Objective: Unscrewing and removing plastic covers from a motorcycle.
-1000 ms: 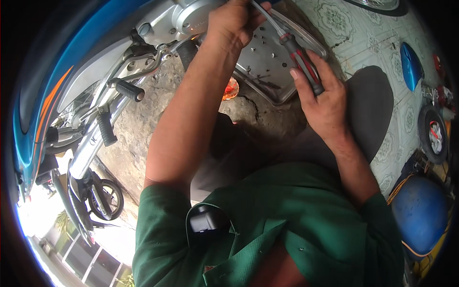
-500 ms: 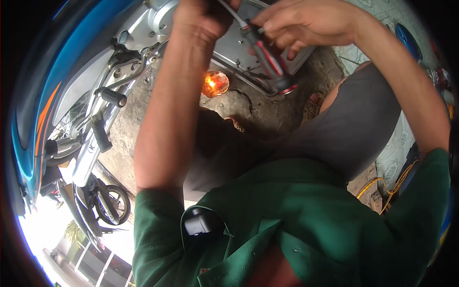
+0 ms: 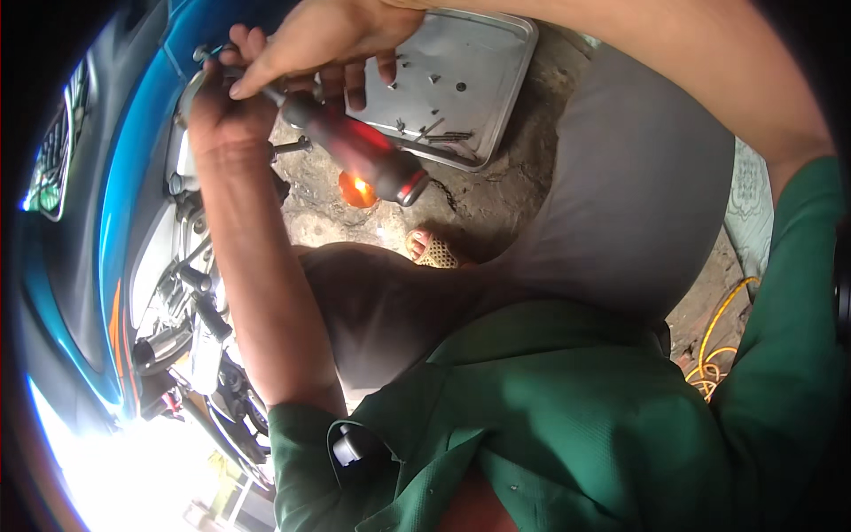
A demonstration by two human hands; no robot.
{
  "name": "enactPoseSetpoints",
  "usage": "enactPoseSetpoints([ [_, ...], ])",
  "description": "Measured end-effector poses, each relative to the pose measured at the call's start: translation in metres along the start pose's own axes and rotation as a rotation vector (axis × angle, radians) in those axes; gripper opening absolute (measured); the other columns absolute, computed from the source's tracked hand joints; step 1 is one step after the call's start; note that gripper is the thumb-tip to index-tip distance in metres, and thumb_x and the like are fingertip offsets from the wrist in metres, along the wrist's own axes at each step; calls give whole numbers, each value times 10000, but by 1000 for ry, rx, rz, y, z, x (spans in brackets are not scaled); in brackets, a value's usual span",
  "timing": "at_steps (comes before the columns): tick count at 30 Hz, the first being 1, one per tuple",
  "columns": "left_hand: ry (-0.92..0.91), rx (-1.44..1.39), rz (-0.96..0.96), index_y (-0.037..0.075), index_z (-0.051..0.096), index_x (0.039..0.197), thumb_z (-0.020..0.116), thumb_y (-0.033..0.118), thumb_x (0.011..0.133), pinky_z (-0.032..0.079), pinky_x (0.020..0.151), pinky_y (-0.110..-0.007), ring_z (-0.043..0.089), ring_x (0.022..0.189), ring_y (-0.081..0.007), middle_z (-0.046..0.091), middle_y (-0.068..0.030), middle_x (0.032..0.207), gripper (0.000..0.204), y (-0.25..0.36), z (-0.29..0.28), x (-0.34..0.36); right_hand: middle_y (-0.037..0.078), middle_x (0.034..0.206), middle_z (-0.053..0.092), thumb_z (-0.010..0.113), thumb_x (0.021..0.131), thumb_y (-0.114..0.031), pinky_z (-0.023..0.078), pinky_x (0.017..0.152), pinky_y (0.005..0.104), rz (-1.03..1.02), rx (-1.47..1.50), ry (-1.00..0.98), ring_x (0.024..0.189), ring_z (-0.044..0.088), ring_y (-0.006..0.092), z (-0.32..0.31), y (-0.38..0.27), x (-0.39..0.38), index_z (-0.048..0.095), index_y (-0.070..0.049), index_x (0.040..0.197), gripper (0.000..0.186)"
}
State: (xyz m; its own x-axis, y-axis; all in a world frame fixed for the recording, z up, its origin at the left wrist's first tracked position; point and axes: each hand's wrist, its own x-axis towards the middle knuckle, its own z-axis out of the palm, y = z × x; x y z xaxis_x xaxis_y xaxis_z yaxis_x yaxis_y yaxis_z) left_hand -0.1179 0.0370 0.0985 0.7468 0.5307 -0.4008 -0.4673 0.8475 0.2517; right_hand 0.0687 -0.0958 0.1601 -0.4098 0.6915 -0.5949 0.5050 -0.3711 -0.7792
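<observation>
A screwdriver with a thick black and red handle slants across the upper left, its butt toward me and somewhat blurred. My left hand is closed around its shaft, close beside the blue motorcycle. Above the handle is my right hand, its fingers apart and hanging loosely. Its thumb reaches over to the left hand and the shaft. The screwdriver's tip is hidden among the fingers or beyond them.
A metal tray with several small screws and dark pins lies on the rough floor. Below the handle a small round orange thing glows brightly. My sandalled foot stands nearby. A yellow cord coils at the right.
Both hands and the screwdriver have shifted left in view, closer to the motorcycle's blue panel. The view has turned too, and more of the tray shows. The right thumb now reaches the left hand.
</observation>
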Motion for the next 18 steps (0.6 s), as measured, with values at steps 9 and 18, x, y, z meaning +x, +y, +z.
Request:
enactPoseSetpoints([
  [9, 382, 602, 156, 2, 439, 1296, 387, 358, 1033, 419, 1039, -432, 553, 1164, -288, 588, -157, 1165, 446, -35, 35, -14, 85, 1015, 652, 550, 925, -462, 396, 843, 359, -77, 203, -9, 931, 580, 177, -3, 10, -4, 630, -45, 1101, 460],
  [18, -57, 576, 72, 14, 496, 1224, 390, 355, 1032, 433, 972, -414, 557, 1090, -273, 609, -117, 1140, 405, 48, -35, -3, 34, 863, 677, 658, 907, -363, 422, 659, 297, -192, 294, -31, 756, 590, 152, -5, 5, -9, 690, -91, 980, 284],
])
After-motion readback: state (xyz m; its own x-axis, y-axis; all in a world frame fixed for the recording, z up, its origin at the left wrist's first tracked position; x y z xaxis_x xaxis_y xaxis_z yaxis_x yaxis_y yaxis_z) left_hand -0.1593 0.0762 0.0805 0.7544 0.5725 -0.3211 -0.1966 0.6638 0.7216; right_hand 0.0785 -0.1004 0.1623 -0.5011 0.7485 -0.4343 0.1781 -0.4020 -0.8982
